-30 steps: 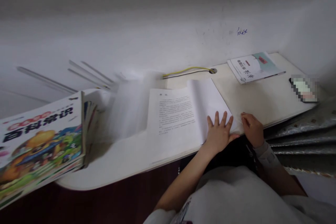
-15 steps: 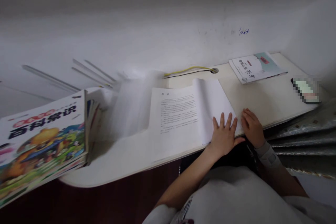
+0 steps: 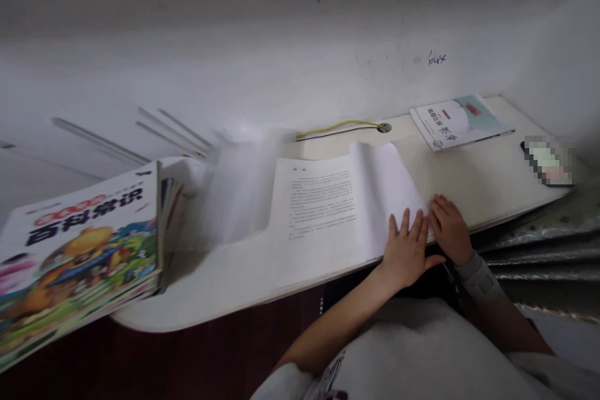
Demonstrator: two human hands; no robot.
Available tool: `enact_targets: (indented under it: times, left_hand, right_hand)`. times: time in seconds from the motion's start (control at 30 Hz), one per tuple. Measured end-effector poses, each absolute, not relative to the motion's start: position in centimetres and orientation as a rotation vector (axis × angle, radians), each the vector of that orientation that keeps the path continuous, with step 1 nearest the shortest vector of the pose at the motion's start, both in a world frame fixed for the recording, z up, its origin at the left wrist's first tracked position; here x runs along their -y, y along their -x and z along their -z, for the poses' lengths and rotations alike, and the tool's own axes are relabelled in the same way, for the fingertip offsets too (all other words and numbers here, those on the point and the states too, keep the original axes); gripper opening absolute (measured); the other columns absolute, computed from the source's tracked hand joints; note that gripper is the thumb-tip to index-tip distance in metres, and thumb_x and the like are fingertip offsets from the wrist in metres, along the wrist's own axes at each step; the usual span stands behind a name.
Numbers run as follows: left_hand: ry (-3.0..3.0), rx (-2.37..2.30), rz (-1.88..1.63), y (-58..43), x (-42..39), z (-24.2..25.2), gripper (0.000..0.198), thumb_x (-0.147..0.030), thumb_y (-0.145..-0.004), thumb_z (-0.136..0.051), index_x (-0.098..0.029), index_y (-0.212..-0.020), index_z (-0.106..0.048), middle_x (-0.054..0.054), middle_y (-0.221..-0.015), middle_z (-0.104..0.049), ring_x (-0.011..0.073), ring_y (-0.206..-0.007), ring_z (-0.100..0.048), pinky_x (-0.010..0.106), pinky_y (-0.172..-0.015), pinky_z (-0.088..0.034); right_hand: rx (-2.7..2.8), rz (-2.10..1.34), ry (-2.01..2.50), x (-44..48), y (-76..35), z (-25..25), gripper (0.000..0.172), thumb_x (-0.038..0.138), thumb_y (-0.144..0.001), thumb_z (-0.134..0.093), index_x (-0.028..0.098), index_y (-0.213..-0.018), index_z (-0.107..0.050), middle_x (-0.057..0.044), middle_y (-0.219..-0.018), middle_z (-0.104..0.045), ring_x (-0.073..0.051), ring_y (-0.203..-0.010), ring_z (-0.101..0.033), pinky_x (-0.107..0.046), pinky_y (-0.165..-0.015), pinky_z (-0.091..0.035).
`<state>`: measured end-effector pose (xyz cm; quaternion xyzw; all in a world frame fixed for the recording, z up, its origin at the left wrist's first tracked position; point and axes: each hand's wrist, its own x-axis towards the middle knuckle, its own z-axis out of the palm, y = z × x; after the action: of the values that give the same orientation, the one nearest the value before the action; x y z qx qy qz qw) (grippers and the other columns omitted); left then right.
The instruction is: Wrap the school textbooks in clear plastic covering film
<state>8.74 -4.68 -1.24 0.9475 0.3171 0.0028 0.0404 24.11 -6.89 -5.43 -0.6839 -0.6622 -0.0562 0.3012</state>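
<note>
An open book (image 3: 321,200) lies on the white desk (image 3: 187,300), with a printed left page and a blank, slightly curled right page. On the lower right part of that blank page rests my left hand (image 3: 407,251), palm down, its fingers a little apart and the thumb out to the right. My right hand (image 3: 450,229) is beside the book's right edge, resting on the desk with its fingers loosely bent. Its fingertips come close to those of my left hand; I see nothing held in it.
A stack of books with a colourful cover (image 3: 89,250) stands at the left. A booklet (image 3: 457,122) and a phone (image 3: 546,162) lie at the right. A yellow cable (image 3: 342,123) runs into a desk hole. Folded grey fabric (image 3: 539,250) hangs at the right.
My left hand has slid slightly right and toward me on the page, nearer to my right hand. Its fingers are closer together. The view has shifted a little.
</note>
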Motion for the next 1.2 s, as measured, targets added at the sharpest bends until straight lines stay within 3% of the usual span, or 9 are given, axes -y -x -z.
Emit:
enact_targets:
  times: [0.3,0.4,0.47,0.53,0.63,0.73,0.97,1.2]
  left_hand:
    - [-2.847,-0.652,0.107,-6.8,3.1,-0.8,0.075,-0.067,-0.087,-0.020,-0.019,-0.143,-0.031,0.008,-0.150,-0.029,0.0319,-0.139,-0.020,0.053,-0.108,-0.022]
    - [-2.741,-0.318,0.157,-6.3,-0.5,-2.4,0.059,-0.056,-0.092,-0.025,-0.020,-0.134,-0.045,0.008,-0.140,-0.046,0.0233,-0.133,-0.036,0.039,-0.106,-0.030]
    - [-2.662,-0.170,0.171,-6.6,-3.6,-3.1,0.047,-0.045,-0.096,-0.027,-0.018,-0.120,-0.058,0.008,-0.123,-0.061,0.0172,-0.116,-0.053,0.029,-0.098,-0.038]
    - [-2.717,-0.290,0.187,-7.4,-6.9,-3.4,0.038,-0.034,-0.096,-0.031,-0.017,-0.106,-0.064,0.007,-0.109,-0.067,0.0158,-0.102,-0.060,0.026,-0.091,-0.042]
    - [-2.918,-0.768,0.152,-9.1,-11.4,-2.9,0.033,-0.014,-0.090,-0.034,-0.010,-0.107,-0.062,0.014,-0.122,-0.058,0.0207,-0.113,-0.052,0.031,-0.093,-0.040]
    - [-2.951,-0.953,0.157,-10.5,-14.7,-1.9,0.038,-0.006,-0.085,-0.032,-0.006,-0.113,-0.058,0.019,-0.132,-0.049,0.0254,-0.113,-0.051,0.036,-0.088,-0.043]
    - [-3.006,-0.961,0.155,-10.8,-17.6,-0.1,0.049,-0.016,-0.087,-0.034,-0.016,-0.135,-0.041,0.012,-0.142,-0.041,0.0272,-0.112,-0.047,0.039,-0.088,-0.040]
    - [-3.022,-0.899,0.221,-11.4,-19.1,-0.6,0.051,-0.027,-0.090,-0.034,-0.021,-0.140,-0.035,0.008,-0.146,-0.037,0.0267,-0.112,-0.048,0.038,-0.090,-0.038]
  right_hand:
    - [1.805,0.125,1.813,7.0,-24.2,5.2,0.038,0.033,-0.093,-0.038,0.016,-0.119,-0.059,-0.016,-0.132,-0.052,-0.028,-0.125,-0.044,-0.049,-0.100,-0.040]
    - [1.841,0.158,1.830,7.0,-24.1,5.1,0.038,0.035,-0.092,-0.042,0.015,-0.118,-0.060,-0.017,-0.132,-0.051,-0.029,-0.125,-0.044,-0.048,-0.099,-0.040]
    - [1.843,0.188,1.850,7.0,-24.1,5.2,0.036,0.034,-0.091,-0.044,0.015,-0.117,-0.061,-0.017,-0.131,-0.052,-0.029,-0.124,-0.044,-0.048,-0.099,-0.040]
    - [1.839,0.211,1.861,7.0,-24.0,5.3,0.035,0.033,-0.091,-0.045,0.016,-0.116,-0.061,-0.017,-0.130,-0.053,-0.029,-0.124,-0.045,-0.048,-0.099,-0.040]
    - [1.837,0.239,1.859,6.9,-24.0,5.6,0.034,0.034,-0.091,-0.045,0.017,-0.116,-0.061,-0.016,-0.129,-0.054,-0.029,-0.123,-0.045,-0.049,-0.098,-0.040]
    - [1.840,0.259,1.860,6.9,-23.9,5.8,0.035,0.035,-0.091,-0.044,0.016,-0.114,-0.062,-0.017,-0.128,-0.054,-0.029,-0.123,-0.046,-0.049,-0.097,-0.041]
    - [1.854,0.317,1.848,6.8,-23.8,6.1,0.034,0.035,-0.091,-0.043,0.016,-0.113,-0.062,-0.018,-0.125,-0.056,-0.029,-0.120,-0.048,-0.048,-0.095,-0.042]
    - [1.857,0.313,1.835,6.7,-23.9,6.3,0.033,0.035,-0.091,-0.044,0.016,-0.113,-0.062,-0.017,-0.125,-0.056,-0.029,-0.120,-0.047,-0.048,-0.095,-0.042]
